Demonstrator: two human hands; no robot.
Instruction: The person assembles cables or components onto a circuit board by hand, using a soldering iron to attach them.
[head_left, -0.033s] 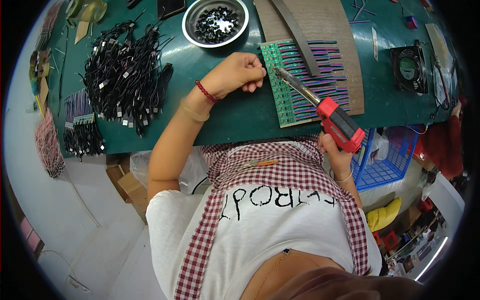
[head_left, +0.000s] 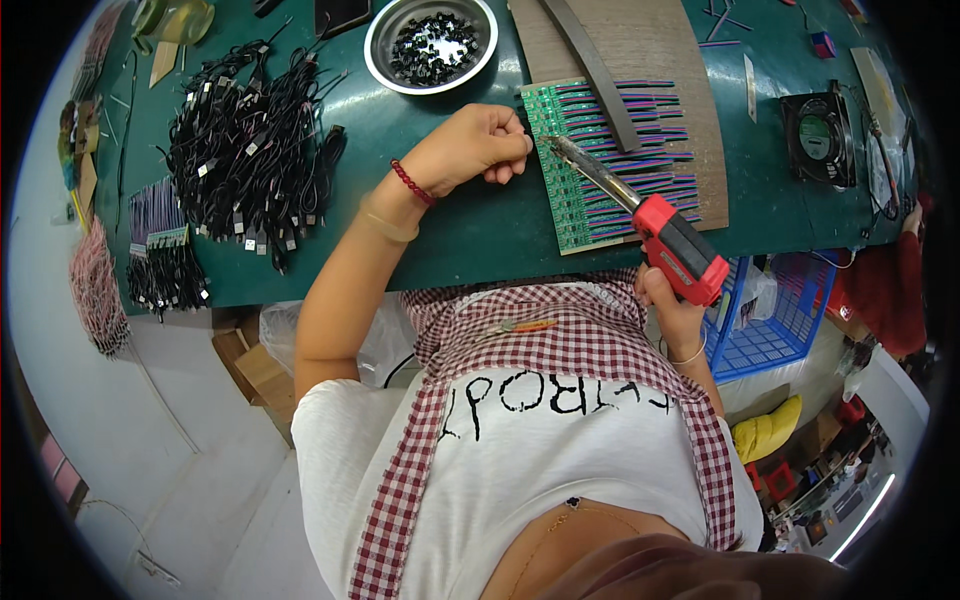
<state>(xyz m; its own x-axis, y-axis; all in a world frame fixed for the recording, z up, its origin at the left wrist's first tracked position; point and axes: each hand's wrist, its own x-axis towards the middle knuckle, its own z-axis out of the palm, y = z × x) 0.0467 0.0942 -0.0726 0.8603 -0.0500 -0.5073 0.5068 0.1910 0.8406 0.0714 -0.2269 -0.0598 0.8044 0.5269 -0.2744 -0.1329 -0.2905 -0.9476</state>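
My right hand [head_left: 672,305] is wrapped round the grip of a red and black soldering gun [head_left: 682,250]. Its long metal tube slants up and left, and the tip is over or against the left part of a green circuit board panel [head_left: 568,215]; contact cannot be told. Rows of thin coloured wires [head_left: 655,185] run rightward from the panel. Just left of the panel's upper part, my left hand [head_left: 490,148] is closed in a pinch near the soldering tip. What its fingers hold, if anything, is too small to make out. A grey bar [head_left: 600,85] lies across the wires.
A brown board [head_left: 712,150] lies under the panel on the green table [head_left: 460,250]. Behind my left hand stands a metal bowl [head_left: 376,62] of small black parts. Black cables [head_left: 250,150] are heaped at left; a black fan [head_left: 818,140] stands right, above a blue basket [head_left: 765,345].
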